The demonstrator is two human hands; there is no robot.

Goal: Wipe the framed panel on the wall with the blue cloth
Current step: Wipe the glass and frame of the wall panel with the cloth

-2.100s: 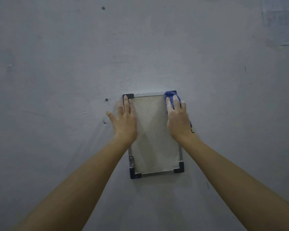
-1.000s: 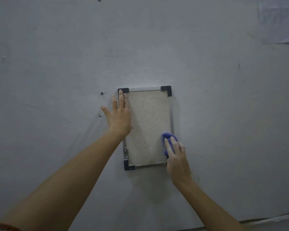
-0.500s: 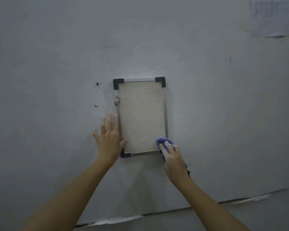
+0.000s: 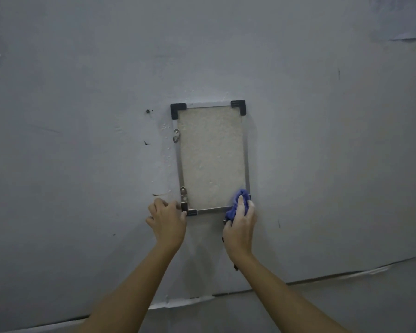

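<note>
The framed panel [image 4: 210, 157] hangs upright on the grey wall, a pale textured sheet in a thin metal frame with black corner pieces. My right hand [image 4: 240, 227] holds the bunched blue cloth [image 4: 237, 205] against the panel's lower right corner, hiding that corner piece. My left hand [image 4: 167, 221] is curled at the lower left corner, fingertips touching the black corner piece and frame edge.
A small screw [image 4: 148, 111] and dark marks dot the wall left of the panel. A taped sheet [image 4: 404, 20] hangs at the upper right. A torn seam [image 4: 250, 290] runs across the wall below the hands.
My right hand dragged the cloth from the top right corner down the right side to the bottom right corner. My left hand slid down from the top left to the bottom left corner and curled.
</note>
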